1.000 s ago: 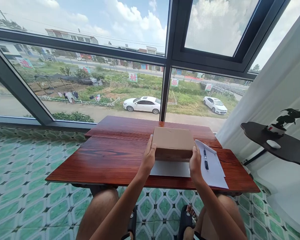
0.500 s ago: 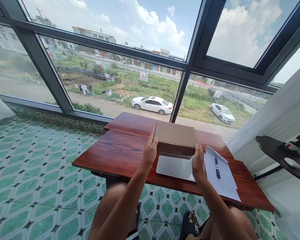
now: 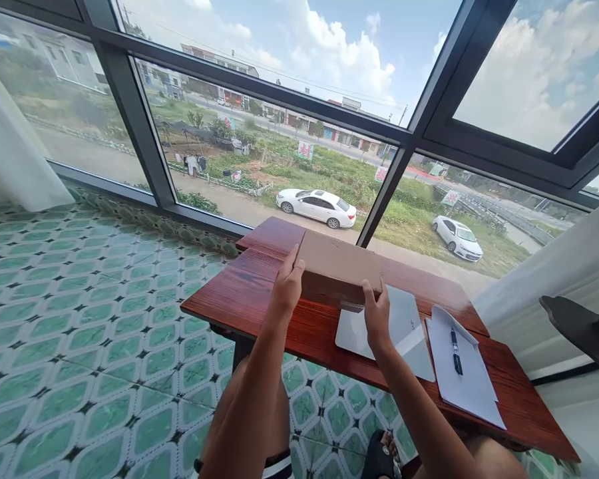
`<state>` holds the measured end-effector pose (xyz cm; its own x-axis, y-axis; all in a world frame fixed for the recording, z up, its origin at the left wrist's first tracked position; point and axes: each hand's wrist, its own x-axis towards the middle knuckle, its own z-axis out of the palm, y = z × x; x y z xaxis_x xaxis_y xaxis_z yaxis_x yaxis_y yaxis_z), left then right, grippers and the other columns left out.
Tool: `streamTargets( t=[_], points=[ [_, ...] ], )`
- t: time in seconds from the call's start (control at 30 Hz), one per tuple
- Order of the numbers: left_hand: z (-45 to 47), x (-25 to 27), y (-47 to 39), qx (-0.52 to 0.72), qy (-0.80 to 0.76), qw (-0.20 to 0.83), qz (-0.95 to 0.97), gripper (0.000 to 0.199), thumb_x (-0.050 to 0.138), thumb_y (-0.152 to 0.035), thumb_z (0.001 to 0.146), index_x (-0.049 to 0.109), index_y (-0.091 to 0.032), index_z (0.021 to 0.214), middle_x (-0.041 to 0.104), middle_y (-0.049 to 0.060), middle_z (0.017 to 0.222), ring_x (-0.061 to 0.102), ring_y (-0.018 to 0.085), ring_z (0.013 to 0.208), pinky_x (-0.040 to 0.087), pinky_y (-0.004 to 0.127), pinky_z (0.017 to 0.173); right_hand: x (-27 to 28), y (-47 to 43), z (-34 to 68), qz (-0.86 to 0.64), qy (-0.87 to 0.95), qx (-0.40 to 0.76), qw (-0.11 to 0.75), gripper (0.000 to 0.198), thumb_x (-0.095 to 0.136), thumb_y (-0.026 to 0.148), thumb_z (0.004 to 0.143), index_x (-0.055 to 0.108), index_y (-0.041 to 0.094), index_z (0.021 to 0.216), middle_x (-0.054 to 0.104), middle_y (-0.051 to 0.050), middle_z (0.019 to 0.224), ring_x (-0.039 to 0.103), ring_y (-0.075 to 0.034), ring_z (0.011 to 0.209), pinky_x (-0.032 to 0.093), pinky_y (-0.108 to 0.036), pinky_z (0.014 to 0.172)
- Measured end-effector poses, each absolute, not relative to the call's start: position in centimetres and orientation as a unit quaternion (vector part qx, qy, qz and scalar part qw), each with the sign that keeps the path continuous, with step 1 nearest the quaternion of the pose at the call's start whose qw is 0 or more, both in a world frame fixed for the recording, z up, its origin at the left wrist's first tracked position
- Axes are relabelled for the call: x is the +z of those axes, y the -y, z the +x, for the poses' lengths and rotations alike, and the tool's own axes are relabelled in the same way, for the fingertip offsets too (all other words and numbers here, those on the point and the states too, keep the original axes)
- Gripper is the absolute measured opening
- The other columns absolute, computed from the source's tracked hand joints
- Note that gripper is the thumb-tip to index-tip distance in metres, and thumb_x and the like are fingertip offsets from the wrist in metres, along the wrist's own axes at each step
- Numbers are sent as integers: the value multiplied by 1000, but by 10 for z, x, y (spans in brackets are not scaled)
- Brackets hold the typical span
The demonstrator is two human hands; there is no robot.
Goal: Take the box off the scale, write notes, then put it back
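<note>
A brown cardboard box [image 3: 340,263] is gripped from both sides over the table. My left hand [image 3: 286,285] clasps its left end, thumb along the near side. At the right end, my right hand [image 3: 377,307] holds the near corner with the thumb on the front face. Below and to the right of the box, a silver laptop [image 3: 404,326] lies closed on the reddish wooden table [image 3: 244,286]; the box and right hand cover part of it. Whether the box touches the table I cannot tell.
White paper sheets [image 3: 466,386] with a black pen [image 3: 456,352] on top lie right of the laptop. A dark shelf [image 3: 579,326] juts out by the white curtain [image 3: 519,286] at right. Tall windows stand behind the table; green tiled floor [image 3: 104,346] spreads left.
The box has moved left relative to the table, held in both hands, and more of the laptop shows. My view has turned left.
</note>
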<state>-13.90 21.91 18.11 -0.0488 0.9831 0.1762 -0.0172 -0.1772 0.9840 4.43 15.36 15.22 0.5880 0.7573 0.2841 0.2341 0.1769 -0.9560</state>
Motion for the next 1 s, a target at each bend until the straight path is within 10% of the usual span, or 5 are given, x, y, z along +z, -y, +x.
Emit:
streamTargets(
  t=[1.0],
  points=[
    [-170, 167, -232, 529, -560, 362, 525, 56, 39, -29, 88, 52, -14, 140, 53, 9, 146, 43, 26, 141, 29, 41, 123, 116, -168, 11, -610, 439, 248, 611, 66, 59, 58, 87, 53, 15, 137, 59, -11, 135, 54, -25, 124, 41, -39, 108]
  ],
)
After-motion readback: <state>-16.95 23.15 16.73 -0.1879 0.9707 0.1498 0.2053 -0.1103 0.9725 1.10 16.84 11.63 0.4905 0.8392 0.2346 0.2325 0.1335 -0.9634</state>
